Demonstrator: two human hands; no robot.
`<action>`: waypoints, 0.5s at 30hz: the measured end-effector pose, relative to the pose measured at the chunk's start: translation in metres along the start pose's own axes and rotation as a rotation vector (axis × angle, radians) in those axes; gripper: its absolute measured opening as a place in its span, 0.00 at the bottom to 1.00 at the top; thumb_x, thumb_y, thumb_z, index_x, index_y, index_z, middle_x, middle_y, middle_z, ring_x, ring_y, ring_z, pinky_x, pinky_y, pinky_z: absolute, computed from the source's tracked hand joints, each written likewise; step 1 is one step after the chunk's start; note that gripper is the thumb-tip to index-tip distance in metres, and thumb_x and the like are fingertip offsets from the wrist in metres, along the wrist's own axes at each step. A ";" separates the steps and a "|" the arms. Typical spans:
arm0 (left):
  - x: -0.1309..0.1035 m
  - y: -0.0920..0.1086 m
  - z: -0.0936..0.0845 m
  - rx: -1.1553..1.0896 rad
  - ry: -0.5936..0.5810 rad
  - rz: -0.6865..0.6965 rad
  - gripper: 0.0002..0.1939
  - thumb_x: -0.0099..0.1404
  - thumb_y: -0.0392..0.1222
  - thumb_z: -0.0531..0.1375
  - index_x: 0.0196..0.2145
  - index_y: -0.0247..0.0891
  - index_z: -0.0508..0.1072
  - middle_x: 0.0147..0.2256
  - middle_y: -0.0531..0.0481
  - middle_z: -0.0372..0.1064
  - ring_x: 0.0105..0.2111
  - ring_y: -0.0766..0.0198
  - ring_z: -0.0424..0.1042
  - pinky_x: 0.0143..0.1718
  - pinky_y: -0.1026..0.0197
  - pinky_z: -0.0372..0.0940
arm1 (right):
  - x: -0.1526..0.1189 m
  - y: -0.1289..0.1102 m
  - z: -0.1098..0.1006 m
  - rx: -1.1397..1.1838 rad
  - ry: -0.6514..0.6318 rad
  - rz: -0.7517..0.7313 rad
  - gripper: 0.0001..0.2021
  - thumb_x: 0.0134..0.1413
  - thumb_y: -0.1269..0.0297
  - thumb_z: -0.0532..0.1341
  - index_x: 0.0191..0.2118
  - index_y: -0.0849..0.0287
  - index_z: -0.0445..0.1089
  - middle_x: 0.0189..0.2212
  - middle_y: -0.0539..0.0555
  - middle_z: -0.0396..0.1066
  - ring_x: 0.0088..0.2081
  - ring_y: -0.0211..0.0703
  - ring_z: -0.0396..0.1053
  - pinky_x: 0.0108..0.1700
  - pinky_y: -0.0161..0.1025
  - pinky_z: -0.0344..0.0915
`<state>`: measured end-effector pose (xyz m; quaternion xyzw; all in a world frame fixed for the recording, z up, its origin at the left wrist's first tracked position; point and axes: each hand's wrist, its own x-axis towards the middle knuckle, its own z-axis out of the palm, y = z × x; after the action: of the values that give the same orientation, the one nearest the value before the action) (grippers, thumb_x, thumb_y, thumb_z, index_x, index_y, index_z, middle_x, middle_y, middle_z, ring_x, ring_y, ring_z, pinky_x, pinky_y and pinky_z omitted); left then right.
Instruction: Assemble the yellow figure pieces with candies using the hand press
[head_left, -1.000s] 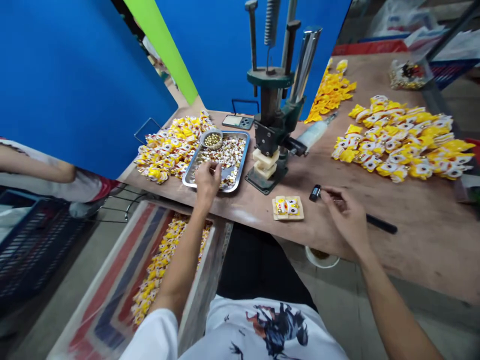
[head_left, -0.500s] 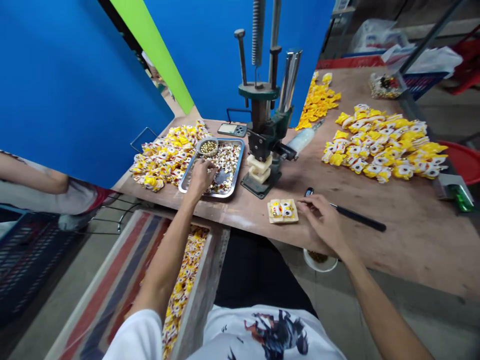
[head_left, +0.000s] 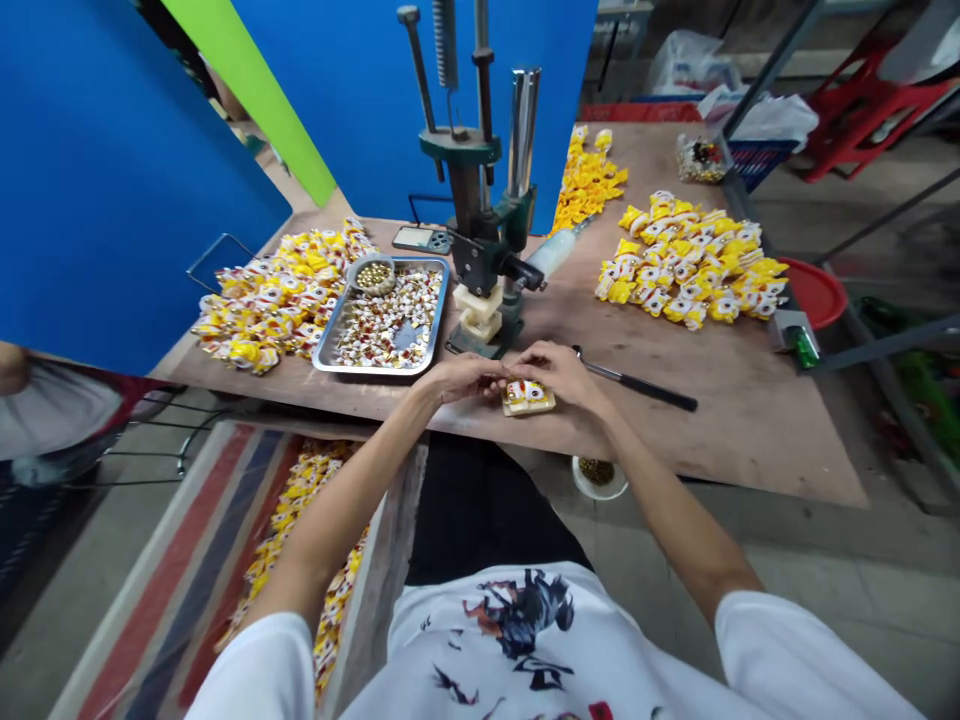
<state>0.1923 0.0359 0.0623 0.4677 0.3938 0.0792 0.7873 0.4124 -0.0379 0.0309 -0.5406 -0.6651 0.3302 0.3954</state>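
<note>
A cream block (head_left: 531,408) lies at the table's front edge, bearing yellow-and-white figure pieces (head_left: 527,391) with round black eyes. My left hand (head_left: 469,378) is at the block's left side, fingers closed together; whatever is between them is too small to make out. Over the block's far edge, my right hand (head_left: 559,372) has its fingers bent in a pinch close to the left fingertips, their contents hidden. Just behind both hands stands a green hand press (head_left: 480,255) with cream blocks (head_left: 480,312) stacked under its ram.
A metal tray (head_left: 324,352) of small white-and-red pieces holds a bowl of gold beads (head_left: 373,275). Finished-looking yellow figures (head_left: 274,295) are heaped left, more figures (head_left: 694,262) right. A black-handled tool (head_left: 660,396) lies right of my hand. A striped box (head_left: 187,560) stands below left.
My left hand has left the tray and come to the block beside my right hand. My right hand has moved over the block's far edge. The camera view has shifted too.
</note>
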 end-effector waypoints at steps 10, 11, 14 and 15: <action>0.005 0.002 0.004 -0.076 0.085 -0.105 0.04 0.57 0.34 0.71 0.29 0.30 0.81 0.26 0.47 0.72 0.25 0.70 0.66 0.26 0.68 0.61 | 0.007 0.006 0.007 0.056 -0.063 0.088 0.12 0.65 0.54 0.71 0.38 0.58 0.85 0.38 0.54 0.85 0.38 0.44 0.79 0.40 0.37 0.71; 0.006 0.001 0.003 -0.069 0.094 -0.105 0.03 0.57 0.33 0.71 0.29 0.30 0.81 0.26 0.47 0.73 0.25 0.70 0.66 0.26 0.68 0.62 | 0.006 0.002 0.005 0.034 -0.060 0.076 0.11 0.66 0.56 0.71 0.39 0.58 0.85 0.38 0.53 0.85 0.38 0.42 0.79 0.41 0.37 0.72; 0.009 -0.002 0.001 -0.051 0.108 -0.089 0.04 0.58 0.33 0.71 0.29 0.31 0.80 0.27 0.45 0.74 0.26 0.69 0.67 0.27 0.67 0.64 | -0.004 -0.002 -0.015 -0.021 -0.023 0.038 0.10 0.72 0.58 0.66 0.47 0.57 0.84 0.45 0.52 0.85 0.44 0.40 0.79 0.50 0.37 0.74; 0.010 -0.003 0.000 -0.046 0.110 -0.082 0.05 0.58 0.34 0.72 0.28 0.31 0.80 0.27 0.45 0.74 0.26 0.68 0.68 0.27 0.67 0.64 | -0.011 0.001 -0.027 -0.041 0.021 0.038 0.11 0.74 0.57 0.65 0.50 0.57 0.83 0.48 0.53 0.84 0.48 0.42 0.79 0.54 0.39 0.74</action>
<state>0.1985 0.0387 0.0548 0.4279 0.4532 0.0813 0.7777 0.4378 -0.0481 0.0411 -0.5646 -0.6570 0.3183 0.3850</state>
